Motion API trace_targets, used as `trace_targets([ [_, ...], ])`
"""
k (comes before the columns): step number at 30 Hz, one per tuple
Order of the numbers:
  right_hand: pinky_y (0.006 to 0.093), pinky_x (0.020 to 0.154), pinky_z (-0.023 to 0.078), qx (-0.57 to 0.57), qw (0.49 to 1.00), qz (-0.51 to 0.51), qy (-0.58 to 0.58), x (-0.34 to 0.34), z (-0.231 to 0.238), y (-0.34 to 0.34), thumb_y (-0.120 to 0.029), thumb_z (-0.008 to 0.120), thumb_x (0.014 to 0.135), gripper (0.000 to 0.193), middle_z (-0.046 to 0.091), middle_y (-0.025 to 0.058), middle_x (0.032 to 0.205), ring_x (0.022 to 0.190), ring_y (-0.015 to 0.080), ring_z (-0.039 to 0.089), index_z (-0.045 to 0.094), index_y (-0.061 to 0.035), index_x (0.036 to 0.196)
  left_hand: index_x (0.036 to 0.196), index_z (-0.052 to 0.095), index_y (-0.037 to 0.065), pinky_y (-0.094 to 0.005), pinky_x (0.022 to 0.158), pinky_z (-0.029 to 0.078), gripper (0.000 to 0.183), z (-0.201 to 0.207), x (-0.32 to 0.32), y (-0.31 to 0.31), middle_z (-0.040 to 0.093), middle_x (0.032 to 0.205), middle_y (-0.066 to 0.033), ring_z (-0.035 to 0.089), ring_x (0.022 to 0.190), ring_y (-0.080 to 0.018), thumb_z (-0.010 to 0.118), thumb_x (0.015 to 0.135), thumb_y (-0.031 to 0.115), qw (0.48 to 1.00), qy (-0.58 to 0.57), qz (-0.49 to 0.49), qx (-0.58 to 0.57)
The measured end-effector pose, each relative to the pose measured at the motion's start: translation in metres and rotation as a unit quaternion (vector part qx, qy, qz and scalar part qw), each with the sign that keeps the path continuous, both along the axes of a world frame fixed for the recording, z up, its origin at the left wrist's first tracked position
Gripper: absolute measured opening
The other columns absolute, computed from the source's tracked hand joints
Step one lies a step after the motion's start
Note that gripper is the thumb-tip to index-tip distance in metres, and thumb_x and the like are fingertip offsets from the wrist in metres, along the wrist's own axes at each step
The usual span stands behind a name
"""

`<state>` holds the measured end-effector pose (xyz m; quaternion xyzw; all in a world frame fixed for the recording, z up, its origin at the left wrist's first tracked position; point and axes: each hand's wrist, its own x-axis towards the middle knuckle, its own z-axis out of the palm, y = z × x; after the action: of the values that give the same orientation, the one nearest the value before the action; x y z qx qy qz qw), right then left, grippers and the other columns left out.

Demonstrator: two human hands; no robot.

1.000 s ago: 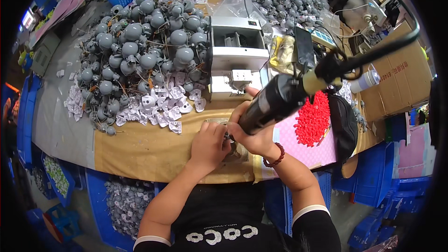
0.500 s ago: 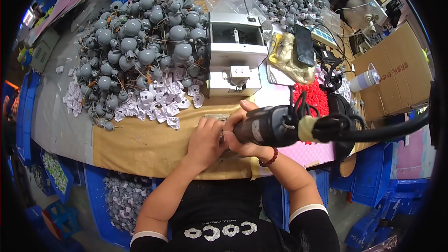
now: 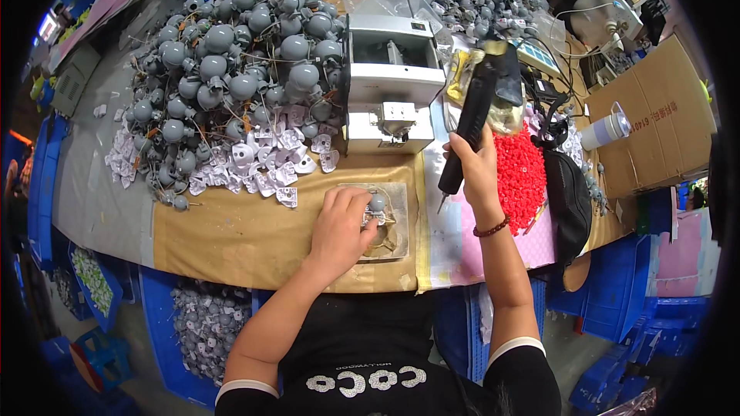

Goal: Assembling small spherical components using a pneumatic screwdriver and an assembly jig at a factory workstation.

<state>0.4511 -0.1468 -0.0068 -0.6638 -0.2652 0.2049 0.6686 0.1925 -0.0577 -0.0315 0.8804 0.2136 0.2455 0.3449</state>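
Note:
My left hand [image 3: 338,223] is closed around a small white part with a grey ball [image 3: 377,202], thumb on its near side and fingers on its left. The part sits in a pale square fixture block [image 3: 398,249] on the tan table cover. To the right, my right hand [image 3: 481,173] grips a black electric screwdriver [image 3: 475,104]. Its bit points down and slightly left, apart from the fixture, above the border of the tan cover and the pink sheet. My left fingers partly hide the white part.
Grey ball-shaped units with wires [image 3: 223,69] are heaped at the left, with white plastic parts [image 3: 258,162] along their near edge. A white machine [image 3: 389,119] stands beyond the fixture. Small red pieces [image 3: 520,177], a black bag [image 3: 568,196] and a cardboard box [image 3: 651,119] are at the right.
My right hand has moved the screwdriver off the fixture, to the right and away from me, and the tool now stands more upright. My left hand stays at the part, which has come into view.

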Motion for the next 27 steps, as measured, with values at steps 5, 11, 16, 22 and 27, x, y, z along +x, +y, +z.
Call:
trace_targets([
  [5,0.0352,0.093,0.051,-0.060,0.942,-0.020,-0.328,-0.010,-0.027,-0.012,0.001,0.066,0.092,0.041,0.068,0.0127,0.113,0.102,0.0250,0.065,0.060,-0.0011,0.132,0.112,0.067,0.004,-0.0444,0.097,0.051,0.036,-0.022,-0.010,-0.001,0.070,0.113,-0.0121,0.062,0.114,-0.0358,0.082,0.079,0.006,0.996,-0.085,0.001,-0.002],
  [11,0.0385,0.086,0.050,-0.051,0.914,0.203,-0.346,-0.082,-0.013,-0.013,-0.005,0.077,0.086,0.020,0.069,0.0121,0.101,0.094,0.0295,0.062,0.071,-0.0017,0.104,0.113,0.065,0.005,-0.0440,0.094,0.051,0.035,-0.021,-0.009,-0.002,0.068,0.111,-0.0113,0.061,0.112,-0.0346,0.080,0.082,0.008,0.995,-0.100,-0.001,0.012],
  [16,0.0338,0.079,0.051,-0.012,0.951,0.156,-0.266,-0.099,-0.017,0.003,-0.003,0.075,0.089,0.007,0.068,0.0119,0.092,0.087,0.0254,0.062,0.072,-0.0002,0.094,0.107,0.066,0.005,-0.0441,0.093,0.052,0.033,-0.017,-0.008,-0.004,0.067,0.109,-0.0130,0.063,0.111,-0.0358,0.083,0.078,0.005,0.996,-0.083,0.006,0.015],
  [22,0.0227,0.075,0.050,-0.002,0.979,0.202,-0.009,-0.095,-0.008,0.012,-0.007,0.070,0.098,0.010,0.069,0.0018,0.096,0.084,0.0067,0.061,0.071,0.0027,0.102,0.110,0.066,0.005,-0.0422,0.091,0.053,0.035,-0.015,-0.022,-0.004,0.068,0.109,-0.0126,0.064,0.108,-0.0337,0.083,0.079,0.004,0.995,-0.100,-0.009,-0.023],
  [27,0.0228,0.081,0.053,-0.049,0.963,0.266,0.005,-0.065,-0.019,-0.017,-0.004,0.069,0.098,0.014,0.072,0.0024,0.101,0.092,0.0075,0.065,0.072,0.0023,0.110,0.115,0.067,0.007,-0.0391,0.090,0.054,0.035,0.000,-0.104,-0.002,0.069,0.113,-0.0115,0.067,0.104,-0.0326,0.079,0.082,0.004,0.993,-0.082,0.064,-0.062],
])
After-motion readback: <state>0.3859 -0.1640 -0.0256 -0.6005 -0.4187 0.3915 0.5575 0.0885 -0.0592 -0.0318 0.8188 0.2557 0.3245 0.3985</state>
